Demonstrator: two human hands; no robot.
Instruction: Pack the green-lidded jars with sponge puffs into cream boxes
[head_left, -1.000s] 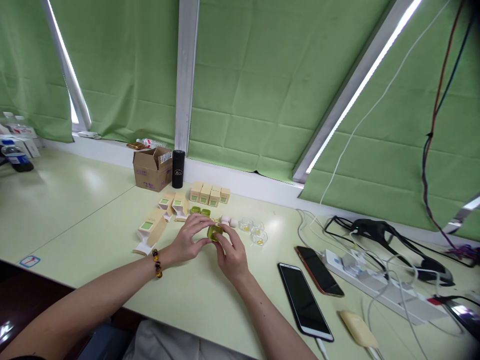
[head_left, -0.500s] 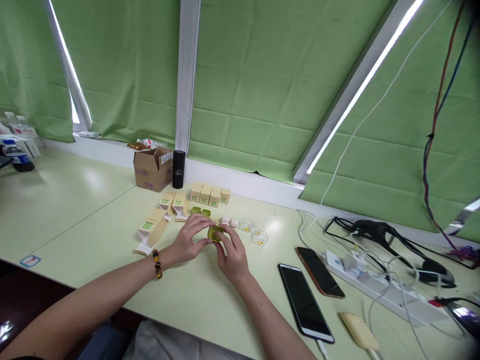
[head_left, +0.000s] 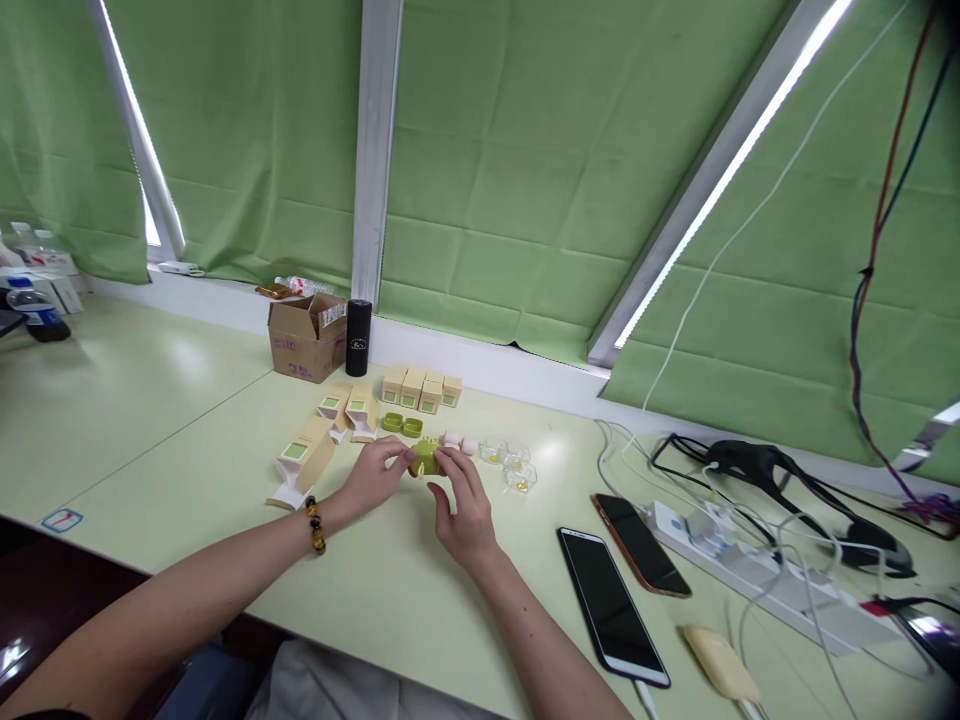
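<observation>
My left hand (head_left: 379, 472) is closed, thumb and fingers pinching the left side of a small olive-green plastic case (head_left: 427, 457). On its right side rest the fingers of my right hand (head_left: 466, 508), while that thumb stands apart below. A small pale tab shows at the case's front. Just behind lie two small green open trays (head_left: 402, 425). Pinkish-white rounded pieces (head_left: 459, 442) sit beyond my right fingers, next to several clear cups (head_left: 517, 458) with yellow bits inside.
Opened cartons (head_left: 306, 452) lie left of my hands, with small closed boxes (head_left: 420, 390) behind. Farther back stand a cardboard box (head_left: 306, 342) and black bottle (head_left: 358, 338). Two phones (head_left: 611, 605), a power strip (head_left: 772, 575), cables and a beige device (head_left: 720, 662) lie right.
The green case has turned over in my hands, from its open hollow side to its rounded outside. My left fingers have drawn back from its top to its left side.
</observation>
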